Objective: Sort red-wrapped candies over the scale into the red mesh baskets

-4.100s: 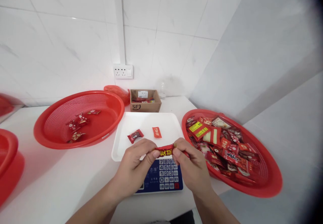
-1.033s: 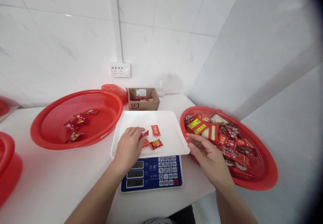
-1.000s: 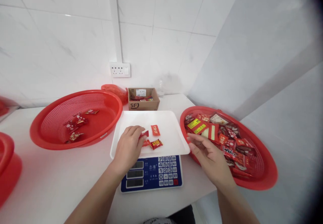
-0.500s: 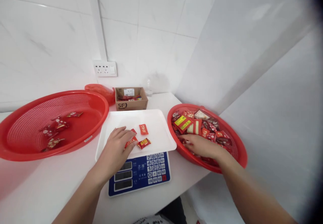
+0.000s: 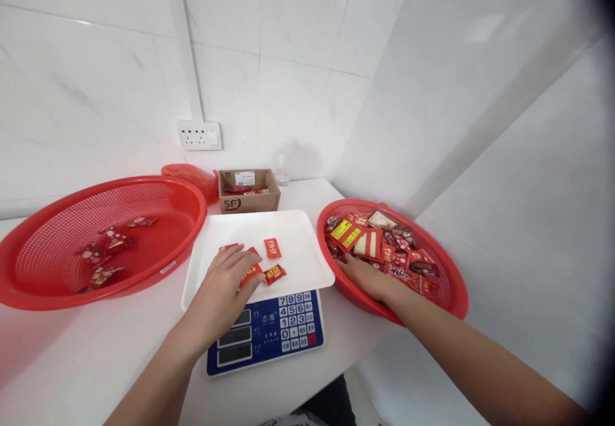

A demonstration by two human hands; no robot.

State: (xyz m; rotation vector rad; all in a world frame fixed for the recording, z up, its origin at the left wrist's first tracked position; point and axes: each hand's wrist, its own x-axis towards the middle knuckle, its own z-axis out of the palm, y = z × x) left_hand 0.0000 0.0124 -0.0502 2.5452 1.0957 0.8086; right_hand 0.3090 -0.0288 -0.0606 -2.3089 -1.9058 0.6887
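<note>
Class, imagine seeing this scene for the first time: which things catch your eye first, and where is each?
Two red baskets stand out: the left basket holds a few wrapped sweets, the right basket is heaped with red packets, with the right hand among them. Between them a white tray sits on a blue scale, the left hand resting on loose sweets.

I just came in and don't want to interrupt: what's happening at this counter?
A person is handling wrapped sweets with both bare hands. The left hand lies flat on the white tray that sits on a scale, fingers on one red sweet, with other sweets beside them. The right hand is down among the packets in the right red basket; whether it grips one is unclear. The left red basket holds a few loose sweets.
</note>
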